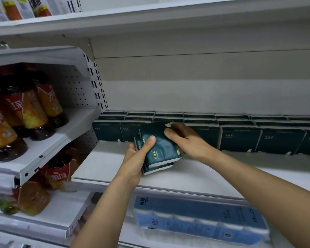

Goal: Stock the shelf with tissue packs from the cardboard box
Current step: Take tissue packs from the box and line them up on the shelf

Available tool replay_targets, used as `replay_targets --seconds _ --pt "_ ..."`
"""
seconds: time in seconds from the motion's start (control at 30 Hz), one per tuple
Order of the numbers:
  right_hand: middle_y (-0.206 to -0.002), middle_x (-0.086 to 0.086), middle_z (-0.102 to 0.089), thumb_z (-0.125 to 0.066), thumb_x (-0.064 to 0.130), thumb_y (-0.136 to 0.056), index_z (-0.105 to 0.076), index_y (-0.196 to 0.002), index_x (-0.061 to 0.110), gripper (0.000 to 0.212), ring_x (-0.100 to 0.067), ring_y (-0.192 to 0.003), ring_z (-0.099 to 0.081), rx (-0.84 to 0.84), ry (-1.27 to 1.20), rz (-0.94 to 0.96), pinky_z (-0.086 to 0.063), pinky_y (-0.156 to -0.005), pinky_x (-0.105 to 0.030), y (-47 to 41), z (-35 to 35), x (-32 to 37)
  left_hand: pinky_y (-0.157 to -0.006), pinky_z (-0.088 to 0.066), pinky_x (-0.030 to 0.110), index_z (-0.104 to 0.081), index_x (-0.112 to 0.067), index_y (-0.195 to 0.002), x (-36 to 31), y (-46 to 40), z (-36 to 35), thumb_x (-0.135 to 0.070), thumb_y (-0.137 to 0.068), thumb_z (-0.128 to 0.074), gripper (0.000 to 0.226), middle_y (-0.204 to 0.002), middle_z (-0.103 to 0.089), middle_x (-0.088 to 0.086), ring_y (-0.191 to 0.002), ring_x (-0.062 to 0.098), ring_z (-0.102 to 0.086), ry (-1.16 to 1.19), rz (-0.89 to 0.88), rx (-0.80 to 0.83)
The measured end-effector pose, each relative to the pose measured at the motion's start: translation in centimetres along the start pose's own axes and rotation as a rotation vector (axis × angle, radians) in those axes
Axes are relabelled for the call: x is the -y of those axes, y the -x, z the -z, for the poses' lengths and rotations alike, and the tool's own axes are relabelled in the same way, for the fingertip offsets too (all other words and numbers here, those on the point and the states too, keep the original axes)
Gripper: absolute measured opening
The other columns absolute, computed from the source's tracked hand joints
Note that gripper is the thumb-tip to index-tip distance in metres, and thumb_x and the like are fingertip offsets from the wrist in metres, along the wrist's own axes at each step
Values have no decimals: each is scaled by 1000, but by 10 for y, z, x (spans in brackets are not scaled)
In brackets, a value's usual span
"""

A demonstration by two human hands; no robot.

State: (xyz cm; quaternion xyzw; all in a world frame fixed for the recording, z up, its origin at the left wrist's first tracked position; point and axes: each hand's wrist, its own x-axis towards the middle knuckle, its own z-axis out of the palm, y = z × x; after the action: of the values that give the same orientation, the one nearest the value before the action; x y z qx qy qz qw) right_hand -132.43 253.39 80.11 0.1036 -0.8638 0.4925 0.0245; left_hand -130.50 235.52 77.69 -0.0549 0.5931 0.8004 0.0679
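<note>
A small stack of dark green tissue packs (158, 149) is held tilted just above the white shelf (195, 169). My left hand (136, 158) grips the stack from the left, thumb across the top pack. My right hand (184, 138) holds the top pack's far right edge with curled fingers. Behind them, rows of the same dark green tissue packs (240, 136) stand along the shelf's back, several deep. The cardboard box is out of view.
Bottles of iced tea (25, 111) fill the neighbouring shelves on the left. A blue pack of paper rolls (200, 219) lies on the shelf below. Another shelf board (150, 17) hangs overhead. The front half of the white shelf is bare.
</note>
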Motion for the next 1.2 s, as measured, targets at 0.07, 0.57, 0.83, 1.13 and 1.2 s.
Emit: replay_targets --seconds 0.07,0.57,0.83,1.13,1.2 --pt "-125 6 -58 -66 66 -78 -47 -132 22 72 -13 -111 -59 15 -66 -48 -50 -96 -35 -5 -8 5 -85 -59 38 -56 -15 -131 -3 4 3 -40 -72 -76 66 -112 -76 6 -102 22 -74 -15 21 44" --pt "-84 -13 -70 -80 36 -67 -60 -99 11 45 -30 -74 -68 -155 -572 -213 -59 -65 -41 -22 -37 21 -77 -60 42 -59 -12 -117 -14 -3 55 -25 -99 -60 22 -102 -76 12 -87 26 -75 52 96 -85" --pt "-108 -17 -66 -68 7 -85 -60 -105 8 22 -33 -90 -70 -164 -533 -323 -60 -74 -45 -24 -33 0 -71 -58 37 -56 -18 -107 -22 -16 104 -27 -100 -60 12 -100 -71 10 -86 26 -70 91 -8 -273" --pt "-90 3 -68 -76 21 -84 -64 -104 17 24 -15 -81 -64 -101 -70 -258 -45 -64 -18 -34 -85 -3 -94 -56 48 -53 -16 -126 -34 -26 141 -31 -99 -60 32 -113 -69 12 -102 32 -69 104 -45 -366" --pt "-88 0 -66 -80 16 -79 -59 -100 14 29 -18 -81 -65 -143 -68 -234 -48 -65 -20 -39 -92 -2 -93 -56 49 -53 -17 -128 -34 -28 147 -32 -99 -61 34 -112 -69 12 -98 30 -70 103 -35 -367"
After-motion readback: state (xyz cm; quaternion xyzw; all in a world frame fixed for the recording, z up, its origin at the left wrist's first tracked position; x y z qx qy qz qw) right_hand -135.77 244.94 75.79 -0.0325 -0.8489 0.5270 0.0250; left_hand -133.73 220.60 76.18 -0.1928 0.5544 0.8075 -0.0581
